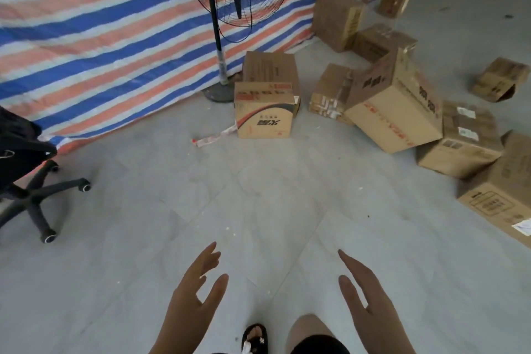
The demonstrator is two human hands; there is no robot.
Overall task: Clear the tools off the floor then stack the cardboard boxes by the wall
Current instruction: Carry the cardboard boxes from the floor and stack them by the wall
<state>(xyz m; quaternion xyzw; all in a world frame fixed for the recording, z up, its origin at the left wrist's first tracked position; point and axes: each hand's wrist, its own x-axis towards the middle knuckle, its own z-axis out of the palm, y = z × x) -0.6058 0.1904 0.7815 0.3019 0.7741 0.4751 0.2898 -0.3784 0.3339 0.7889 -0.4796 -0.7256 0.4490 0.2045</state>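
Here both hands, left hand (195, 290) and right hand (365, 293), hang empty with fingers spread at lower centre. The printed cardboard box (264, 112) sits mid-frame beside the fan stand (219, 72); probably stiff and light, best gripped by opposite sides.

Bare forearms, no sleeves; black shorts (319, 345); black sandal (255, 338) w/ small white ornament.
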